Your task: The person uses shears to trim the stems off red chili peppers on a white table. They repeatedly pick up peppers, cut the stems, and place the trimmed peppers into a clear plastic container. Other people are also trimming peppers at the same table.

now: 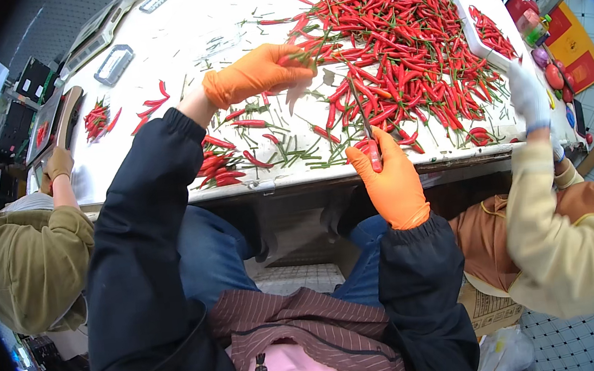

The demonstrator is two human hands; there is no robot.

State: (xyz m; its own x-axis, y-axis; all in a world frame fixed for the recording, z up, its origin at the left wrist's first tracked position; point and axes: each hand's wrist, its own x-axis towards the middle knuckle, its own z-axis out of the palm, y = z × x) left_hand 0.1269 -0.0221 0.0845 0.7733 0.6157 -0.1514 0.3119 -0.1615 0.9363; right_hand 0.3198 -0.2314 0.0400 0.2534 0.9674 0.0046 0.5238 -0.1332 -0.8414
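My left hand [262,74], in an orange glove, is raised over the white tabletop with its fingers closed around chili peppers [298,60] whose green stems point up and right; the fingers are blurred. In my right hand [392,180], also orange-gloved, is a knife [368,133] with a red handle, its dark blade pointing away from me. Beyond the blade spreads a large heap of red chilies [394,26] with green stems. Cut green stems [299,155] and a few loose chilies lie between my hands. A small pile of chilies [218,169] sits near the table edge.
At right, a co-worker's white-gloved hand [528,96] is beside a white foam tray [477,27] holding chilies. Another co-worker's gloved hand [59,162] is near a scale at left. A small chili bundle [96,119] and a grey plastic device [114,65] lie on the left side.
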